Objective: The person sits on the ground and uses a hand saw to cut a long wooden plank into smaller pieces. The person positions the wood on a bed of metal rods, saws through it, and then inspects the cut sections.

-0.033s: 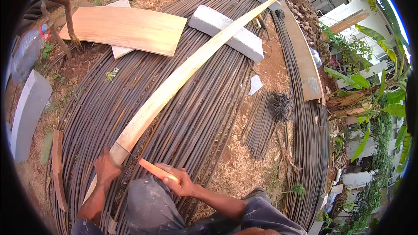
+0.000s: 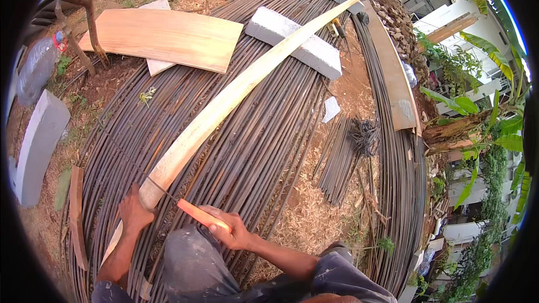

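Note:
A long pale wooden plank (image 2: 224, 106) lies diagonally over many long dark steel rods (image 2: 258, 151). My left hand (image 2: 133, 219) is closed on the plank near its lower end. My right hand (image 2: 230, 230) grips the orange handle (image 2: 196, 213) of a tool whose thin dark blade (image 2: 134, 165) reaches up-left across the plank, just above my left hand. The contact between blade and wood is too small to make out exactly. My grey-clad knee (image 2: 191, 258) is below the handle.
Concrete beams (image 2: 292, 39) and plywood boards (image 2: 157, 31) lie on the rods. Thin branches (image 2: 90, 28) stand upper left, beside a plastic bag (image 2: 36, 70). A grey block (image 2: 39, 151) is at left. Rubble, a long board (image 2: 393, 78) and banana plants (image 2: 471, 118) line the right.
The orange-handled tool and my right hand have shifted slightly up-left, and more of the blade shows past the plank. My left hand has moved a little left, still on the plank.

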### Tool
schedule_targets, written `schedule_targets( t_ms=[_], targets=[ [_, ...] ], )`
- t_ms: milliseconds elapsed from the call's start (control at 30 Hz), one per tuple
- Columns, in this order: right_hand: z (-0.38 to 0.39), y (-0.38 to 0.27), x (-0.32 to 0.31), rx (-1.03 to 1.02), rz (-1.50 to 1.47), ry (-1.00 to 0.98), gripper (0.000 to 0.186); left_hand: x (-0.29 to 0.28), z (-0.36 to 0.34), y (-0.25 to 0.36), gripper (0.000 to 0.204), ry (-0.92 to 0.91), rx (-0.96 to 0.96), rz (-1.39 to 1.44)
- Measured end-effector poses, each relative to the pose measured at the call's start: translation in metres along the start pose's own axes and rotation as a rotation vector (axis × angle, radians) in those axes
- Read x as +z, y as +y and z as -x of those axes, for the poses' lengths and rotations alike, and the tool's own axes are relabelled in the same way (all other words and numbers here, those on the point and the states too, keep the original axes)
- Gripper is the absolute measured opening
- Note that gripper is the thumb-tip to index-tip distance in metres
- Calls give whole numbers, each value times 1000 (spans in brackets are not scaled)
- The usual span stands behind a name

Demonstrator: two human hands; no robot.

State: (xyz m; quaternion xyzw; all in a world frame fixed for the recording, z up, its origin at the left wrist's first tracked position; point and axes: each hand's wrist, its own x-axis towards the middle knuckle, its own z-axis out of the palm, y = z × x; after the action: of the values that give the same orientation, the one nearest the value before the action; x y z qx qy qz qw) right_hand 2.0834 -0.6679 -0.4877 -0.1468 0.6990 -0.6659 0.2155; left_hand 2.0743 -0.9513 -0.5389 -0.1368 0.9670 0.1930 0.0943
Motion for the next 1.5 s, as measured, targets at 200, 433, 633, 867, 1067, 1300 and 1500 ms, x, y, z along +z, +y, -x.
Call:
schedule_targets(
  t_ms=[200,433,633,867,1067,1300,1500],
  targets=[
    [-38,-87,11,-224,47,-44,73,-110,-19,13,69,-14,97,-41],
    [-38,-199,19,-331,122,-179,98,-197,8,56,50,-245,31,370],
    [-13,-254,-17,-403,103,-154,97,-212,45,111,44,-380,9,620],
    [10,-242,-33,-332,44,-155,88,-183,59,72,46,-437,26,580],
    [18,-201,-18,-677,181,45,68,-168,55,105,55,-310,2,264],
    [65,-145,-76,-568,-153,183,64,-138,61,81,57,-269,-33,285],
    [101,-133,-127,-523,-55,269,71,-126,33,59,38,-332,-62,564]
  ],
)
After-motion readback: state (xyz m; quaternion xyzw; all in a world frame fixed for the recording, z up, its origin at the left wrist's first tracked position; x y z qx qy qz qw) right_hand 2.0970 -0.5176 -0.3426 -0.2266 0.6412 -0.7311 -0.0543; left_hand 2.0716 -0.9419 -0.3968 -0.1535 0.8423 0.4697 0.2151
